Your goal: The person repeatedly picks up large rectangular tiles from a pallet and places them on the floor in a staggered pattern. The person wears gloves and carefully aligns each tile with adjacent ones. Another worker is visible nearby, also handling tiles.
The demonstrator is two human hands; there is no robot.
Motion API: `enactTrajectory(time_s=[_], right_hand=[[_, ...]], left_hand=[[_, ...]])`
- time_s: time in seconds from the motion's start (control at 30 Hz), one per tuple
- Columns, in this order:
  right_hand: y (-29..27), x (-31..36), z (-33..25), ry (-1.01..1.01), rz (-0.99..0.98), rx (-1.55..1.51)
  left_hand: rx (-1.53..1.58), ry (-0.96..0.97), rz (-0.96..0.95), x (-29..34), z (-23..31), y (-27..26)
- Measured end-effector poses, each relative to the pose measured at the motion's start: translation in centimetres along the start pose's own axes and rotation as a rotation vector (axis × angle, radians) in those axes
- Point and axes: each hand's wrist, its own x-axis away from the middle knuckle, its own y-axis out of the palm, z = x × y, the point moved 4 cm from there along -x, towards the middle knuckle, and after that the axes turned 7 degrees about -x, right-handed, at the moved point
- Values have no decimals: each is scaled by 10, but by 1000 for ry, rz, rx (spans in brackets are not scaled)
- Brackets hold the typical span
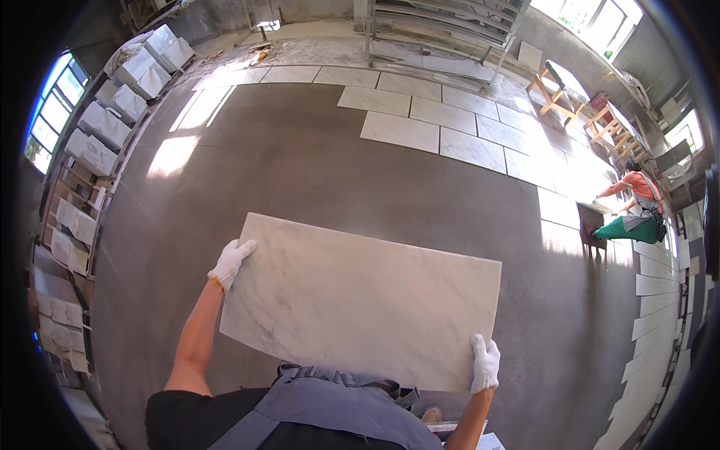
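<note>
A large white marble-look tile (360, 304) with grey veining is held in front of my body, its left end farther from me than its right. My left hand (232, 264), in a white knit glove, is closed on the tile's left edge near the far corner. On the right edge, near the closer corner, my right hand (485, 363) grips it in a matching glove. The fingers beneath the tile are hidden on both sides. Below the tile is a dark grey floor (292, 157).
Laid white tiles (405, 131) form staggered rows at the far side and right. A co-worker (637, 199) in orange and green bends over the tiles at right. Wrapped stacks (105, 124) line the left wall. A metal rack (442, 37) and wooden trestles (555, 97) stand farther off.
</note>
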Motion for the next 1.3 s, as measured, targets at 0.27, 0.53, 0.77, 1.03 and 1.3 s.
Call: enactTrajectory(time_s=[0.27,0.53,0.77,1.03,1.3], right_hand=[[153,-126,-155,-18,-358,148],[288,-197,-297,-294,-560,370],[392,-228,-355,-311,-687,500],[447,-283,-385,-213,-607,347],[494,-338,-405,-131,-535,218]], left_hand=[[181,-41,334,2,-57,-103],[368,-84,600,38,-70,-129],[399,-136,692,0,-63,-150],[338,-182,533,-125,30,-208],[320,-264,459,-236,102,-255]])
